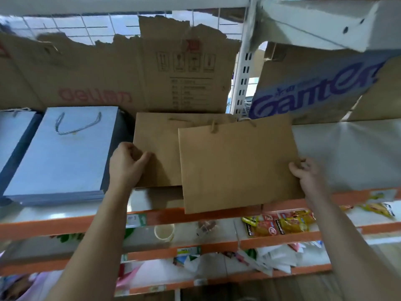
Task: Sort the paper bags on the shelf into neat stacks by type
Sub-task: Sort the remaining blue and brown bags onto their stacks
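right hand (308,173) pinches front brown bag (236,168) right edge; left hand (126,164) grips rear brown bag (156,135) left edge

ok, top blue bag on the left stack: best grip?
Pinch the near short edge of the top blue bag from the shelf front, thumb on top. It lies flat, with its rope handle at the far end by the cardboard, so the front edge looks easiest to reach.

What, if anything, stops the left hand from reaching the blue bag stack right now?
Probably nothing; yes, it looks reachable. The left hand grips the left edge of the lower brown bag, right beside the blue bag stack, with nothing between them. It would only have to release its grip.
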Demonstrator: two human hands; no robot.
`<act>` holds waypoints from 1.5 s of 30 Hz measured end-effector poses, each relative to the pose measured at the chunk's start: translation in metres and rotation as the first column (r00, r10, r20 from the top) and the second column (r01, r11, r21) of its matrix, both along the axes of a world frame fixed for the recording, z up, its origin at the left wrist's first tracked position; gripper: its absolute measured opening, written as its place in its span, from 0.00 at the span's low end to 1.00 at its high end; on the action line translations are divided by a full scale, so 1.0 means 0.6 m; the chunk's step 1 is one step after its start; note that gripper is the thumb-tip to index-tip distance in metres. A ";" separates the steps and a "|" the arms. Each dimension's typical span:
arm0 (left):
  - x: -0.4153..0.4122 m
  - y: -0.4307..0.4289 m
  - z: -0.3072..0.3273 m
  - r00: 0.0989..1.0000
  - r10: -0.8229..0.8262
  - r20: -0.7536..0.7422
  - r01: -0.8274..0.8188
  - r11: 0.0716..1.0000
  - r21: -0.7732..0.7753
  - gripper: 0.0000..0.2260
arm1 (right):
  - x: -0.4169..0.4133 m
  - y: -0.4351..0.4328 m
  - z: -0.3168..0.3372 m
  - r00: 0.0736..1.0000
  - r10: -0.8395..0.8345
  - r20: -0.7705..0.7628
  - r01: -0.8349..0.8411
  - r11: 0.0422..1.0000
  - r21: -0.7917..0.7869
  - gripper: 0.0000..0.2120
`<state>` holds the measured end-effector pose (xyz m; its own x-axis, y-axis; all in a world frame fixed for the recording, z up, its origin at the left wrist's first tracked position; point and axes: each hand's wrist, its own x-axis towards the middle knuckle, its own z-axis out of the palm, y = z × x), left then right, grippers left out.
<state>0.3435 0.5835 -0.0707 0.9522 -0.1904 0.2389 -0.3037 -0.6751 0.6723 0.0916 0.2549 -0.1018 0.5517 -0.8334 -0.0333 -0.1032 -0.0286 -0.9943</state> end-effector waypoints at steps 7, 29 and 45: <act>-0.003 -0.002 -0.030 0.956 -0.078 0.284 0.015 0.976 0.218 0.13 | -0.019 0.022 -0.018 0.999 -0.053 -0.005 0.053 0.998 0.019 0.03; -0.042 0.012 -0.037 0.938 -0.338 -0.079 0.320 0.755 0.572 0.62 | -0.024 0.036 -0.007 0.996 -0.093 0.010 0.092 0.995 0.037 0.06; -0.019 0.009 -0.044 0.979 -0.172 -0.106 0.200 0.905 0.375 0.49 | -0.024 0.031 -0.008 0.997 -0.063 -0.052 0.065 0.997 0.042 0.04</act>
